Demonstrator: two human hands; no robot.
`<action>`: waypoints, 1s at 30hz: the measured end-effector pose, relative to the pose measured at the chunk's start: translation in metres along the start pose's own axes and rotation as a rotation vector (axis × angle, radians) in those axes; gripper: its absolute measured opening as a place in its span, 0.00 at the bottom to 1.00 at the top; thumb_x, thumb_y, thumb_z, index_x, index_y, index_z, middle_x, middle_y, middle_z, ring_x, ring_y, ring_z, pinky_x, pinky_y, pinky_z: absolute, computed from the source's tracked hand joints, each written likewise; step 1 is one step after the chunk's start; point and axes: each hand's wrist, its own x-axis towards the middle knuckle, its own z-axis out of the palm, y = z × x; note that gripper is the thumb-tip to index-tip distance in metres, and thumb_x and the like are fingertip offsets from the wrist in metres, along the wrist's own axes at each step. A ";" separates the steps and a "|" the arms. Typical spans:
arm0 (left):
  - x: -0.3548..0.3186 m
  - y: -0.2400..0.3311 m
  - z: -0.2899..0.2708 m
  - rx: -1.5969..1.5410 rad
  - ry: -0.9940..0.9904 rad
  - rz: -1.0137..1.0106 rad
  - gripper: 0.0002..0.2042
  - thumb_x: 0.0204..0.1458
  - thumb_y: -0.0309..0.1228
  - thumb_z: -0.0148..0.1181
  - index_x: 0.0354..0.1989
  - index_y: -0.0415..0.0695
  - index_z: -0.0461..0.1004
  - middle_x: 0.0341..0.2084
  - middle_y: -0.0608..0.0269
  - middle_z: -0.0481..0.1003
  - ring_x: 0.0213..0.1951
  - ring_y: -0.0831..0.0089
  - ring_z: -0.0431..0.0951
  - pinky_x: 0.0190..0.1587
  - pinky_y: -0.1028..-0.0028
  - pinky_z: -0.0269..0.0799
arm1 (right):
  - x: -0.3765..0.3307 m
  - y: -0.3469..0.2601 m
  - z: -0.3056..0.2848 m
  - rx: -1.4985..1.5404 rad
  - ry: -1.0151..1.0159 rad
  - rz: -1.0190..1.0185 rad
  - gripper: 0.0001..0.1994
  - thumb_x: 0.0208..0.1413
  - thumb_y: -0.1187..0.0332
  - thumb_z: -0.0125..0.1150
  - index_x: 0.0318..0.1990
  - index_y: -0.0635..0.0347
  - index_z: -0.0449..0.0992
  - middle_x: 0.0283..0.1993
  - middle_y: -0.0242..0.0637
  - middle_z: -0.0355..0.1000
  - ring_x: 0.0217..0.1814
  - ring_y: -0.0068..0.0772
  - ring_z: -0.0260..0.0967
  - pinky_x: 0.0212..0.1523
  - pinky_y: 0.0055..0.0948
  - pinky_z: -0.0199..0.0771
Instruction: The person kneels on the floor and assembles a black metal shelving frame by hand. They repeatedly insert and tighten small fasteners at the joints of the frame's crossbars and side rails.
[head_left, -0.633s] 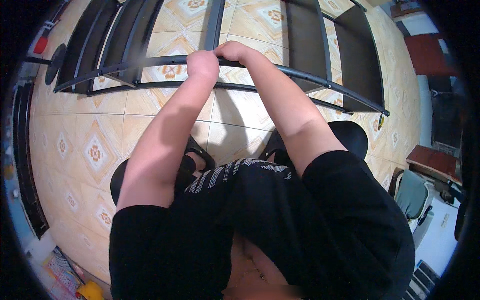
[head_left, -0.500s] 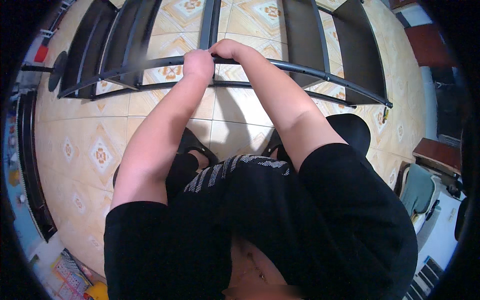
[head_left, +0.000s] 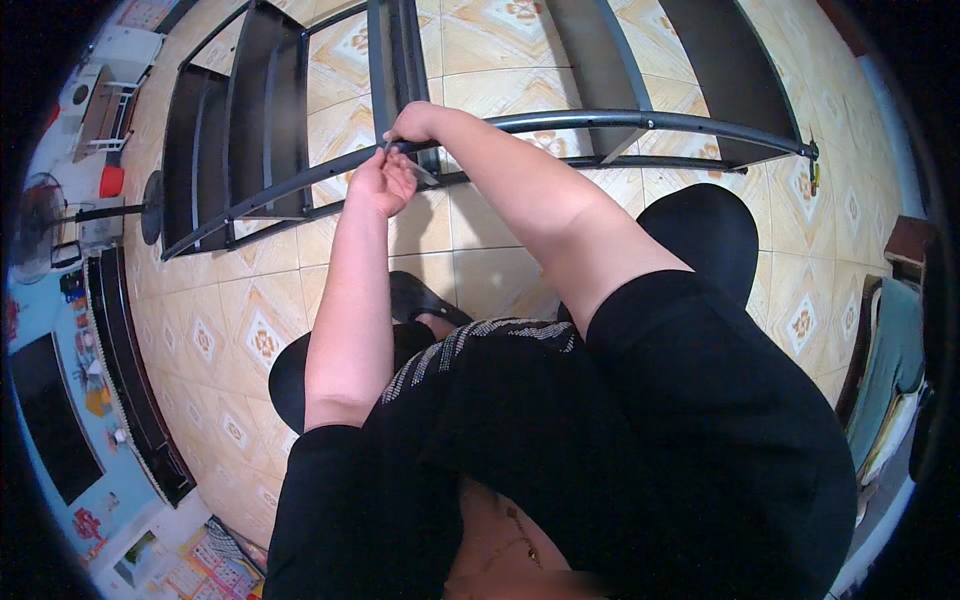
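A black metal shelf rack (head_left: 540,120) lies on its side on the tiled floor, its boards upright and its long tube running across in front of me. Both my hands meet at this tube, beside a middle shelf board (head_left: 385,60). My left hand (head_left: 381,182) is just on the near side, palm turned up and fingers curled around a thin grey metal piece (head_left: 424,176) whose kind I cannot make out. From above, my right hand (head_left: 420,121) reaches over the tube, its fingers pinched together at the joint. What lies between its fingertips is hidden.
A standing fan (head_left: 42,215) is at the far left, near a red container (head_left: 112,181). Something small with a yellow part (head_left: 814,178) is at the rack's right end. A chair with green cloth (head_left: 890,335) stands at the right. My black shoe (head_left: 425,297) rests near the rack.
My left hand has turned palm up and dropped to the near side of the tube. My right hand stays at the joint. The view has shifted, showing more of the left side.
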 end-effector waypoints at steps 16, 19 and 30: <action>-0.002 0.021 0.016 0.207 0.092 -0.064 0.13 0.63 0.37 0.41 0.28 0.45 0.64 0.17 0.71 0.62 0.19 0.78 0.62 0.21 0.79 0.57 | 0.028 0.010 0.019 0.130 0.033 0.185 0.20 0.52 0.47 0.58 0.44 0.51 0.79 0.50 0.41 0.73 0.52 0.42 0.71 0.49 0.37 0.71; -0.001 0.013 0.017 0.028 0.054 -0.073 0.13 0.62 0.38 0.42 0.27 0.45 0.64 0.16 0.70 0.64 0.19 0.77 0.65 0.22 0.78 0.64 | 0.015 0.006 0.011 0.164 0.026 0.202 0.19 0.51 0.48 0.59 0.44 0.49 0.79 0.47 0.39 0.75 0.50 0.40 0.73 0.48 0.36 0.72; 0.007 0.012 0.036 0.203 0.298 0.090 0.10 0.61 0.36 0.46 0.32 0.45 0.68 0.19 0.69 0.68 0.20 0.79 0.69 0.34 0.68 0.79 | -0.002 -0.002 0.002 0.283 -0.047 0.224 0.16 0.49 0.50 0.61 0.39 0.47 0.81 0.44 0.34 0.77 0.45 0.36 0.75 0.44 0.35 0.73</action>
